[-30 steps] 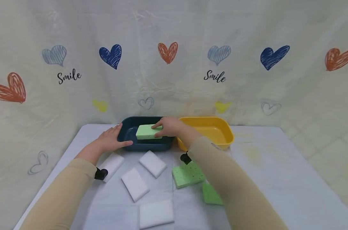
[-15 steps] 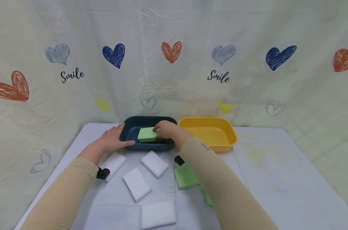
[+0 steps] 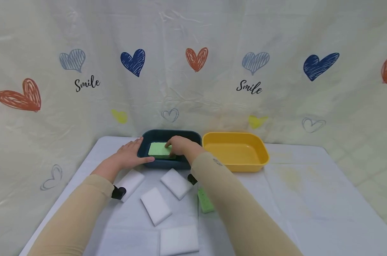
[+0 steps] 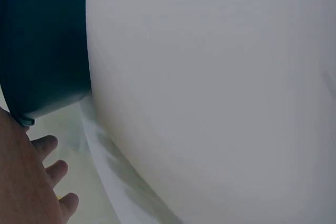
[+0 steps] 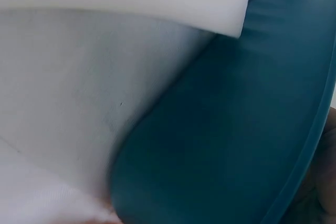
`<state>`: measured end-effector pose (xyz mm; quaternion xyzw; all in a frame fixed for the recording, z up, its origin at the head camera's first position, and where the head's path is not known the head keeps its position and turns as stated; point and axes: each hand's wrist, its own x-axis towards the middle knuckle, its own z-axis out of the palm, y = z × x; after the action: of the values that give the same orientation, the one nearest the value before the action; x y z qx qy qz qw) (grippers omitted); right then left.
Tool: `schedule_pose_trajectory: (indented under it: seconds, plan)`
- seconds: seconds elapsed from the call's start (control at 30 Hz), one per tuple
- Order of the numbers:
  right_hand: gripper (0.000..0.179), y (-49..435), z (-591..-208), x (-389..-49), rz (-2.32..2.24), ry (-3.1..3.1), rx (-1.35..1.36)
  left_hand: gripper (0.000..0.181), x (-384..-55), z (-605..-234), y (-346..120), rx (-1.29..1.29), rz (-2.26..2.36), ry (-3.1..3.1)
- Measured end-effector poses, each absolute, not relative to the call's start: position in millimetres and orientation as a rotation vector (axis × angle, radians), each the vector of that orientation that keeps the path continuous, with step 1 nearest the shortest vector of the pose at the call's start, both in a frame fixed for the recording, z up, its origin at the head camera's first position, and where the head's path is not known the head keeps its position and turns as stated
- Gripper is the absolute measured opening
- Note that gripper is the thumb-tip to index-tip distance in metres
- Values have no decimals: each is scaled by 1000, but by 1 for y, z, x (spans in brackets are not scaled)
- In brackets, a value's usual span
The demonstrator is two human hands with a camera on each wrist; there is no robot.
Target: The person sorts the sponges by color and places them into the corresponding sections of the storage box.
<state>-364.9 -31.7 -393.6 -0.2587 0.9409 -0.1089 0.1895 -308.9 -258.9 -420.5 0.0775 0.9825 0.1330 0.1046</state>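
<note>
Inside the dark teal tray (image 3: 162, 164) at the back of the table lies a pale green sponge (image 3: 157, 150). My right hand (image 3: 183, 146) reaches over the tray's front and pinches the sponge's right end between thumb and fingers. At the tray's left end, my left hand (image 3: 128, 155) rests on the rim with its fingers stretched out and its thumb along the front edge. The left wrist view shows the tray (image 4: 44, 40) wall close to a white sponge (image 4: 210, 87). In the right wrist view the tray (image 5: 210, 129) hides most of the hand.
A yellow tray (image 3: 235, 168) stands right beside the teal one. Several white sponges, one of them (image 3: 156, 206) in the middle, lie on the white-covered table (image 3: 295, 213). Another green sponge (image 3: 205, 201) is partly hidden by the right sleeve. A printed curtain (image 3: 167, 89) hangs behind.
The right hand has lowered the green sponge into the teal tray and shifted it slightly left. The left hand stays on the rim. The head view has swung a little left.
</note>
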Motion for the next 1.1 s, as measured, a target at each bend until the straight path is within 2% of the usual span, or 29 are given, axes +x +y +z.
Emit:
schedule_pose_trajectory:
  seconds: [0.4,1.1]
  plan:
    - [57,-36,-403,-367,-380,2631,-729,124,-309,-422,-257,239,396,2895]
    - [57,19,-367,-356,-538,2712,-838,129,-313,-427,-260,238,402,2895]
